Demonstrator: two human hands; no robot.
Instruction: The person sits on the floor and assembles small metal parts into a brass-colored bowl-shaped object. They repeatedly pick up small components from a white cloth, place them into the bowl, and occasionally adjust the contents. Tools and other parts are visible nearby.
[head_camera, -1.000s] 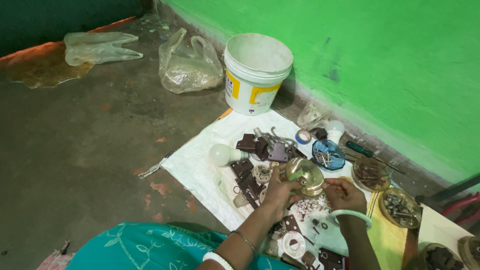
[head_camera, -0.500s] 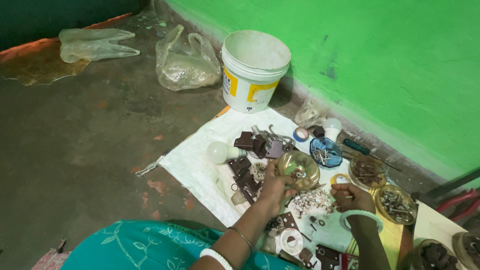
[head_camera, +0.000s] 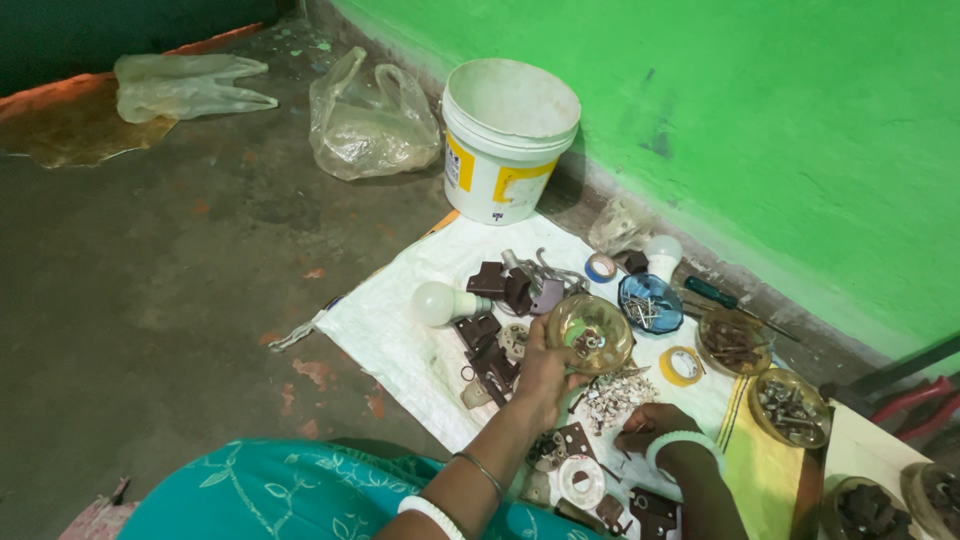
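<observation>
Above the white woven sheet (head_camera: 400, 330), the left hand (head_camera: 545, 375) grips a tilted clear round bowl of small metal parts (head_camera: 590, 332), which could spill, while the right hand (head_camera: 650, 425) pinches in the pale scrap pile (head_camera: 615, 395).

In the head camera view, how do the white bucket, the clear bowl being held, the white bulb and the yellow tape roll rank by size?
1. White bucket, largest by far.
2. Clear bowl, held in the left hand.
3. White bulb.
4. Yellow tape roll, though it looks close to the bulb, so that order is unsure.
</observation>
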